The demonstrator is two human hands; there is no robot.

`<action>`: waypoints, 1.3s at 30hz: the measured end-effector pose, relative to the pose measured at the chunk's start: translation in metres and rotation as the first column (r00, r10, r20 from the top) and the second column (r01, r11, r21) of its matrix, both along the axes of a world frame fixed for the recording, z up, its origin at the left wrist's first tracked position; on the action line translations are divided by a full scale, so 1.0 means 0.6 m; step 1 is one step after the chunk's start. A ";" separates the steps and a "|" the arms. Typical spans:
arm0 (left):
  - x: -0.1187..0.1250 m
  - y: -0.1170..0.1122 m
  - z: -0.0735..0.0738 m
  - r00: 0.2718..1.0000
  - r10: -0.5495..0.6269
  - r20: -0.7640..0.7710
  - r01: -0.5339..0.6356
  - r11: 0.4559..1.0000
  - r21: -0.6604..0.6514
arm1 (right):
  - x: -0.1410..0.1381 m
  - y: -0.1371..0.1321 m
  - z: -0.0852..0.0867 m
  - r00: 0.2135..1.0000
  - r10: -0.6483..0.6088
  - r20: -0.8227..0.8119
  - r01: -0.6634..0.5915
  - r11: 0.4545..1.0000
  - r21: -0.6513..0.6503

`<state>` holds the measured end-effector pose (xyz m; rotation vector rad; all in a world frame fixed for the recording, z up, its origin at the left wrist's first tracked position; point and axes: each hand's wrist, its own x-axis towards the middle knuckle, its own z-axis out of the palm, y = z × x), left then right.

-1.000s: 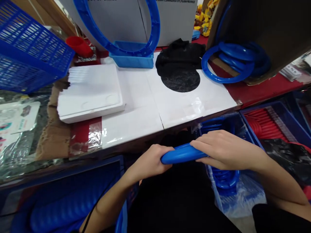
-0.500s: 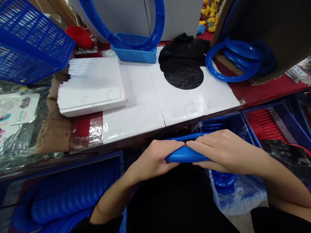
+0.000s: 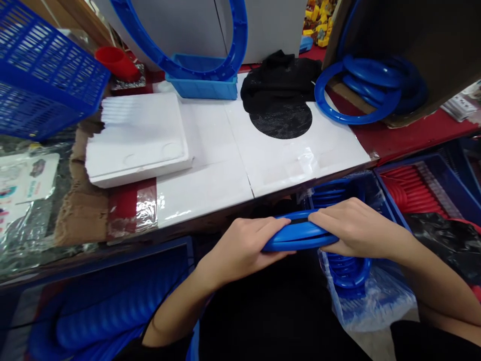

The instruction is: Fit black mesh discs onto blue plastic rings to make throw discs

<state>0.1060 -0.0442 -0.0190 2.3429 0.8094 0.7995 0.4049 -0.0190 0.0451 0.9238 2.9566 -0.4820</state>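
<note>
Close to my body, both hands grip a blue plastic ring seen nearly edge-on. My left hand is closed on its left end, thumb on top and fingers beneath. At the right end my right hand pinches the rim, with its thumb side toward the middle. A dark slit runs along the ring's near edge, and something black shows inside it. Beyond the hands, on the white tabletop, lie black mesh pieces with bunched black cloth behind them.
A white foam block sits at left, near a blue basket. A large blue hoop stands by a light-blue bin. Blue rings spill from a carton at right. Below the table edge are crates of blue rings and red parts.
My hands have moved apart along the ring, the right one shifting right. More of the ring's top now shows, and a dark slit has appeared along its near edge.
</note>
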 end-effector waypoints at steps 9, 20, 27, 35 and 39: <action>-0.004 0.016 -0.036 0.993 -0.005 0.115 0.003 1.000 0.021 | -0.021 0.007 0.020 0.997 -0.060 0.050 0.066 0.988 -0.138; -0.022 0.020 -0.049 0.957 -0.037 0.287 0.029 0.999 0.032 | -0.046 0.001 0.053 0.972 -0.222 -0.080 0.149 0.840 -0.522; -0.067 0.034 -0.086 0.905 -0.028 0.424 0.041 0.999 -0.023 | -0.008 -0.020 0.047 0.961 -0.257 -0.106 0.212 0.924 -0.320; -0.047 0.029 -0.008 0.995 -0.055 0.085 0.057 0.998 -0.024 | 0.007 -0.033 0.022 0.973 -0.213 -0.087 0.207 0.975 -0.076; 0.019 0.014 0.032 0.991 -0.104 -0.082 0.113 0.986 0.121 | -0.012 -0.039 0.023 0.992 -0.128 -0.017 0.129 0.992 0.009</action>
